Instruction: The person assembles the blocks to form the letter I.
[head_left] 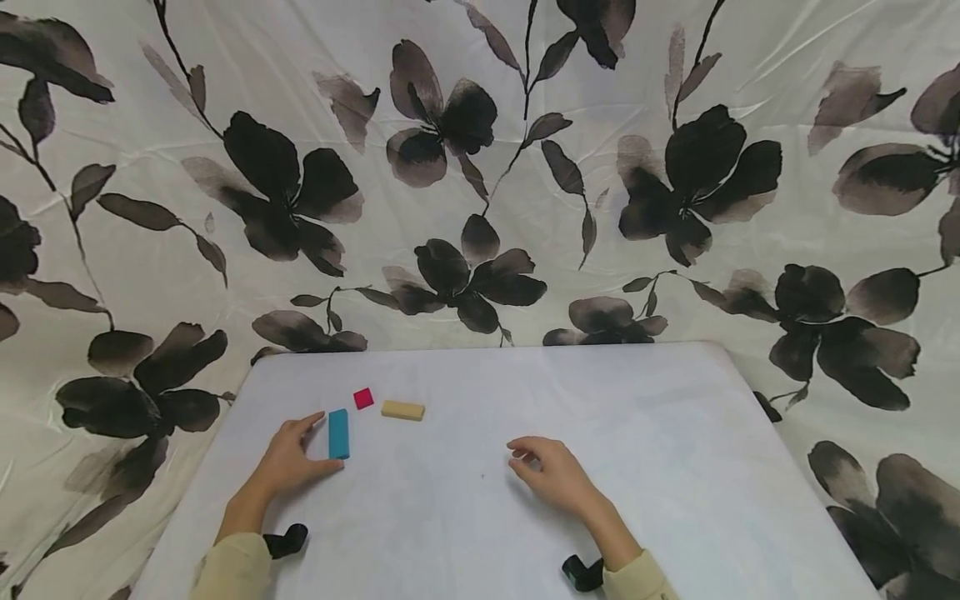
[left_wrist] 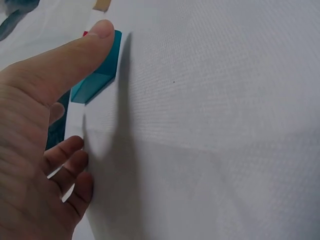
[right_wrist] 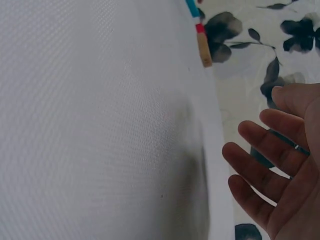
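Note:
A blue rectangular block (head_left: 339, 434) lies on the white table, its long side pointing away from me. My left hand (head_left: 288, 458) is beside it, with the thumb near its front end and the index finger near its far left corner. In the left wrist view the thumb hides part of the blue block (left_wrist: 96, 84); I cannot tell whether it touches. Beyond it are a small red block (head_left: 363, 398) and a yellowish wooden block (head_left: 402, 410). My right hand (head_left: 555, 475) hovers over the table with loosely bent fingers, holding nothing.
The white tabletop (head_left: 450, 525) ends at a far edge behind the blocks. Past it hangs a pale cloth (head_left: 555, 233) printed with dark flowers. Black devices are strapped at the left wrist (head_left: 287, 542) and right wrist (head_left: 582, 573).

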